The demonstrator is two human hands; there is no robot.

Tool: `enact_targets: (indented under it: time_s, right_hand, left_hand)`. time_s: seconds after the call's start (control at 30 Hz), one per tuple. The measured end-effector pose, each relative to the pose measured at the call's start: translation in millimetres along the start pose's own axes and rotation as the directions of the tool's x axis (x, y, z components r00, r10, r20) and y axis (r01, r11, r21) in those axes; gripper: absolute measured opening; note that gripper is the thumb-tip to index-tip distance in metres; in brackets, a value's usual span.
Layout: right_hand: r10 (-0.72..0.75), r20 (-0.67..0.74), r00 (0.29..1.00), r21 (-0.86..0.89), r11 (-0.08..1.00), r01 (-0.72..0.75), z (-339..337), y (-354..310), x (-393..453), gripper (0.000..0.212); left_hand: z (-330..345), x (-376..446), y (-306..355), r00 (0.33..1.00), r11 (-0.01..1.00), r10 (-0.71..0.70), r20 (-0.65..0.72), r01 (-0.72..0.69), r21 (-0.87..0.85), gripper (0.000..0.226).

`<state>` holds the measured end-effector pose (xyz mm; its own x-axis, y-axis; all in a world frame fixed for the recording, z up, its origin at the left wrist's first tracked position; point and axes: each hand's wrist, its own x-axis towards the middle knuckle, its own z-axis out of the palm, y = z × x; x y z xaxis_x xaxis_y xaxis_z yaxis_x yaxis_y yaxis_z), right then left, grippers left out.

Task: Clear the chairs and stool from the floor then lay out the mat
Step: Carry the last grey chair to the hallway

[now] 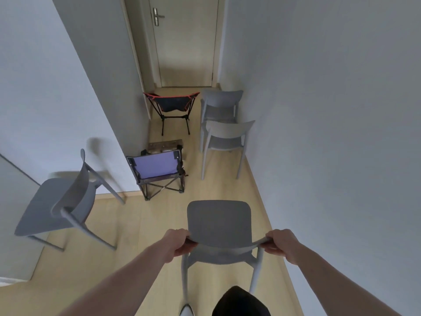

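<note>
While both hands, left hand (180, 244), right hand (281, 246), grip grey chair (218, 222); folding chairs (159, 172), stacked chairs (224, 133) ahead

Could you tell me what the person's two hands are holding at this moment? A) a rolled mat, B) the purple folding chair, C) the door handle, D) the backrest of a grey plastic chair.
D: the left hand and right hand each grip an end of the grey chair's backrest.

Pale grey walls (330, 110), light wood floor (159, 224), closed cream door (184, 42) beyond
</note>
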<state>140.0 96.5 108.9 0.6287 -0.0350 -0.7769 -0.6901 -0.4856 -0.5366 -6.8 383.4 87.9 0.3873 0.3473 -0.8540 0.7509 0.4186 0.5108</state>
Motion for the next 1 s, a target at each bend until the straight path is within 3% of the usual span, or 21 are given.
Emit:
enact_targets:
  time_s: [0.7, 0.8, 1.0]
  right_hand:
    - [0.025, 0.050, 0.998, -0.032, 0.999, -0.023, -45, -230, 240, 0.020]
    - [0.023, 0.056, 0.998, -0.062, 0.998, -0.019, -48, -254, 270, 0.018]
    - [0.036, 0.034, 0.999, -0.056, 0.998, -0.034, -49, -282, 315, 0.014]
  left_hand:
    - [122, 170, 231, 0.993, 0.995, -0.065, -0.094, 0.058, -0.077, 0.017]
    - [137, 181, 259, 0.995, 0.996, -0.024, -0.096, 0.016, -0.084, 0.005]
    - [159, 214, 296, 0.993, 0.999, -0.043, -0.113, 0.042, -0.010, 0.014]
